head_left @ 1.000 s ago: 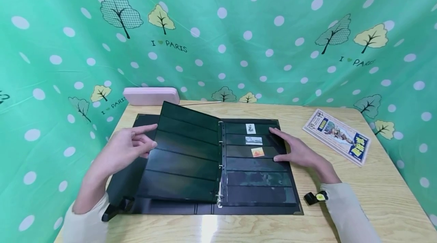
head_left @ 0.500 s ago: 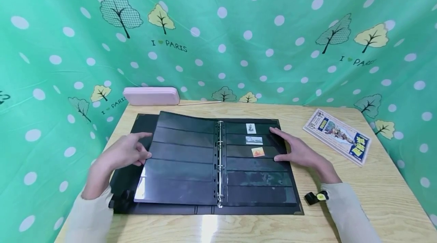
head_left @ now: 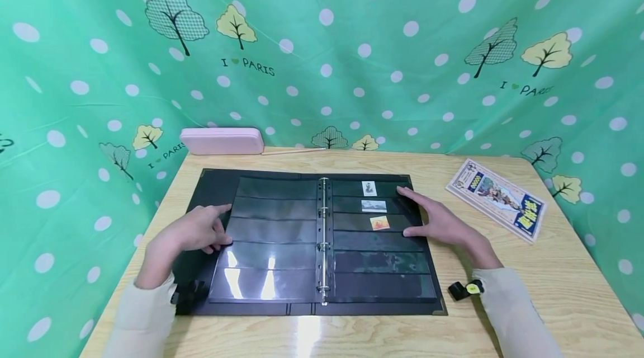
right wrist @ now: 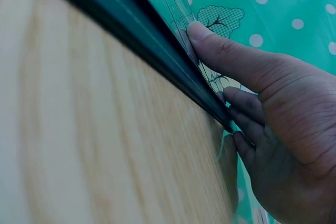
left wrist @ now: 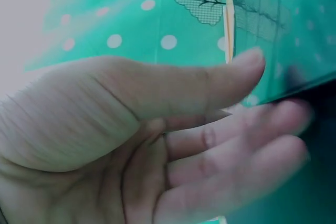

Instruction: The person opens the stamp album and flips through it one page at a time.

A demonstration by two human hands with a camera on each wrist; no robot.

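A black ring-binder stamp album (head_left: 297,309) lies spread on the table. Its left page (head_left: 274,229) has blank black strips with bright glare low down. Three small stamps, the lowest orange (head_left: 379,223), sit in the upper strips of the right page (head_left: 382,285). My left hand (head_left: 193,230) is at the left page's outer edge, index finger and thumb touching it; in the left wrist view that hand's fingers are loosely extended with nothing between them. My right hand (head_left: 436,221) rests on the right page's outer edge, thumb and index finger spread; its thumb (right wrist: 226,51) lies on the page.
A pink case (head_left: 221,141) stands at the back left, with a thin stick (head_left: 294,151) beside it. At the right lies a printed booklet or pack (head_left: 497,199). A green dotted curtain (head_left: 327,67) hangs behind the wooden table (head_left: 382,335).
The left page, raised and slanted earlier, has come down flat on the left side of the album. My left hand moved down with it. The right hand stayed in place.
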